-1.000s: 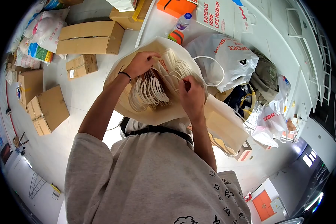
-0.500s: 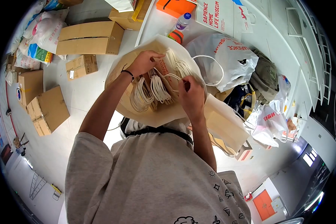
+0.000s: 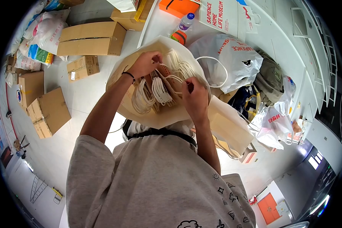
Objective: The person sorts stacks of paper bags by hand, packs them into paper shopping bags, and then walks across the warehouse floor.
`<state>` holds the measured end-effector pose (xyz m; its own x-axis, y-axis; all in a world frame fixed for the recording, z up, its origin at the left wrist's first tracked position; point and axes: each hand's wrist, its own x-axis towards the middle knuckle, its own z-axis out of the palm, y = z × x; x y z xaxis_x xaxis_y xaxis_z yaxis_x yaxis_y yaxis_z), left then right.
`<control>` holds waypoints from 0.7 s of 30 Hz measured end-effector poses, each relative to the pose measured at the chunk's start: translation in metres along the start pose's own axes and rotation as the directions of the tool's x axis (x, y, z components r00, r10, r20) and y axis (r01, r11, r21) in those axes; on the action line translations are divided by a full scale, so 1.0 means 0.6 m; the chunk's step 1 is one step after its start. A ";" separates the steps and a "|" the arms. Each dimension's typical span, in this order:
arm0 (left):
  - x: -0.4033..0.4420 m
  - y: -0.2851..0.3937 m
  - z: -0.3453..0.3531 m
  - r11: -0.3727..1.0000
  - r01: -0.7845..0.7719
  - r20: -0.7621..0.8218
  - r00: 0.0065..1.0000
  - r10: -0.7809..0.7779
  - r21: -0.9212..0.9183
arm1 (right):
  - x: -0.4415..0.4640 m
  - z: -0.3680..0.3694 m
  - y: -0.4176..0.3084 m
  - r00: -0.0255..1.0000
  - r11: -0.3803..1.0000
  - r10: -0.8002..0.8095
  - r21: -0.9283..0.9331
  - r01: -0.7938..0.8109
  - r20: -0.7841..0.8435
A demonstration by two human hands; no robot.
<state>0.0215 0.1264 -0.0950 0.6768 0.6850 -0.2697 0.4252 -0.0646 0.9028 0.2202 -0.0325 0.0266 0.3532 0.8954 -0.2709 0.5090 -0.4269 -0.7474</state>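
A large cream paper bag (image 3: 131, 108) stands wide open in front of my body. Packed inside it are folded brown paper bags with bundles of white cord handles (image 3: 161, 91) at their tops. My left hand (image 3: 145, 64) is over the bag's left part, fingers curled in beside a brown bag; what they pinch is hidden. At the right inner side, my right hand (image 3: 195, 97) is closed on a white cord handle (image 3: 175, 78) that runs into its fingers. More white handles (image 3: 180, 66) lie beyond it.
Several cardboard boxes (image 3: 88, 39) stand on the floor to the left. On the white table ahead are a bottle (image 3: 186, 22), an orange box (image 3: 178, 7) and a plastic bag (image 3: 226, 57). An olive bag (image 3: 269, 78) and another paper bag (image 3: 230, 125) are to the right.
My left hand has drawn back slightly to the left, and its fingers have curled in more. The handles beneath it shifted a little. My right hand has stayed in place.
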 end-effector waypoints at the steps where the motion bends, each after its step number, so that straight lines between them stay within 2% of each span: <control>1: -0.002 0.003 -0.001 1.000 0.000 0.000 1.000 0.000 0.000 | 0.000 -0.001 -0.001 1.000 1.000 0.000 -0.005 0.000 0.001; 3: -0.007 0.013 -0.004 0.978 0.184 -0.023 0.982 -0.188 -0.101 | 0.000 -0.001 0.001 1.000 1.000 -0.015 -0.003 0.015 -0.007; 10: -0.007 0.006 0.000 0.983 0.179 -0.023 0.983 -0.181 -0.044 | 0.000 -0.004 -0.005 1.000 1.000 -0.003 -0.012 0.003 0.002; 12: -0.005 0.009 0.002 0.957 0.281 -0.027 0.959 -0.284 -0.064 | 0.000 -0.003 -0.003 1.000 1.000 -0.012 -0.009 0.012 -0.005; 13: -0.004 0.009 0.002 0.957 0.281 -0.028 0.959 -0.284 -0.064 | -0.001 -0.002 -0.002 1.000 1.000 -0.022 -0.007 0.021 -0.011; 15: -0.004 0.025 -0.005 0.957 0.245 -0.010 0.969 -0.246 0.158 | 0.000 -0.002 -0.002 1.000 1.000 -0.015 -0.011 0.015 -0.009; 19: 0.003 -0.011 -0.006 0.972 0.200 0.055 0.977 -0.207 0.122 | 0.002 -0.003 -0.002 1.000 1.000 0.001 -0.007 -0.001 -0.009; 21: 0.003 -0.012 -0.004 0.999 0.027 0.002 1.000 -0.027 -0.031 | 0.002 -0.002 0.000 1.000 1.000 -0.013 -0.003 0.013 -0.016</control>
<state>0.0182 0.1298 -0.1009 0.6664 0.6848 -0.2950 0.4248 -0.0235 0.9050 0.2215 -0.0316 0.0273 0.3596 0.8986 -0.2513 0.5160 -0.4159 -0.7489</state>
